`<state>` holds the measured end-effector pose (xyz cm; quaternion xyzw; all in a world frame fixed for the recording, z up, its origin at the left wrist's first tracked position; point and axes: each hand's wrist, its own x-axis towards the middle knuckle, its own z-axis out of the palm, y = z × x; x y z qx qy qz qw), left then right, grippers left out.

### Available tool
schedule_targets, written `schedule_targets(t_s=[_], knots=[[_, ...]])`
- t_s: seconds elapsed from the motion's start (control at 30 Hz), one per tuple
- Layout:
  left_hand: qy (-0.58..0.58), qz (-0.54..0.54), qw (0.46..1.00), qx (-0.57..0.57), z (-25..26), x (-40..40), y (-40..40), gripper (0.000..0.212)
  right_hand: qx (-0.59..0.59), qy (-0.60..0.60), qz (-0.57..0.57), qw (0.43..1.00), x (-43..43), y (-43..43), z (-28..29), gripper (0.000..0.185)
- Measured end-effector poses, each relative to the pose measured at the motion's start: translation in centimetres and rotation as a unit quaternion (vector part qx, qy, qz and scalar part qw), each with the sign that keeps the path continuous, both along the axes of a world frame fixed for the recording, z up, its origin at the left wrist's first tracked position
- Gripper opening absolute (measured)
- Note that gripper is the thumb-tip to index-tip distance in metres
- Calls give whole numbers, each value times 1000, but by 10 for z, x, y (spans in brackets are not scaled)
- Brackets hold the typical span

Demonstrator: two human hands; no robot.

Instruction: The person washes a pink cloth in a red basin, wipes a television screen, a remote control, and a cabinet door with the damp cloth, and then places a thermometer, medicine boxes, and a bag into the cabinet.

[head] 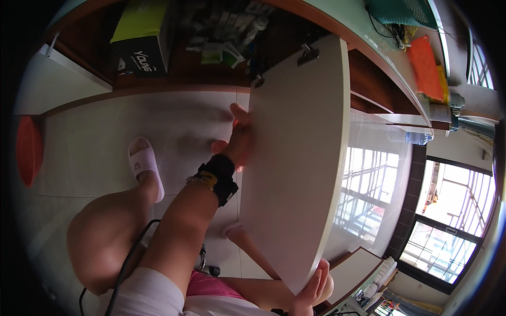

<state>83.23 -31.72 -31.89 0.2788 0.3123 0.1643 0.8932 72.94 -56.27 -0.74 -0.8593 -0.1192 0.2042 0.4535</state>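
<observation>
A white cabinet door (pixel 296 158) stands swung out on dark metal hinges, in front of a brown wooden cabinet. My left hand (pixel 242 136), with a black band on the wrist, is at the door's lower edge; part of it is hidden behind the panel, and something reddish shows beside its fingers. Whether it grips the door cannot be told. At the door's near corner, my right hand (pixel 312 286) has its fingers around the edge. Inside the cabinet are a black and green box (pixel 140 51) and several small packets and bottles (pixel 221 53).
A second white door (pixel 67 83) stands at the left, near a red basin (pixel 29 152) on the tiled floor. My slippered foot (pixel 144 162) is below the cabinet. On the glass-topped counter lie an orange mesh bag (pixel 425 67) and a green basket (pixel 403 14).
</observation>
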Motion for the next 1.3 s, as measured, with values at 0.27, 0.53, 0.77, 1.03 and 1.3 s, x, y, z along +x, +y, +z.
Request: schedule_targets(t_s=[0.27,0.53,0.77,1.03,1.3], knots=[[-772,125,616,-96,-21,-9,-73,58,-6,-28,3,1000,2,-1,-9,29],[-667,366,648,-43,67,-21,-64,80,66,-13,-14,998,-3,2,-21,27],[-73,225,932,274,145,-80,-80,63,78,3,-27,997,1,-6,-27,27],[86,169,873,449,130,-88,-84,55,51,-12,-21,998,-9,4,-18,27],[99,124,980,124,31,-75,-57,48,73,-1,-34,997,-20,8,-18,29]])
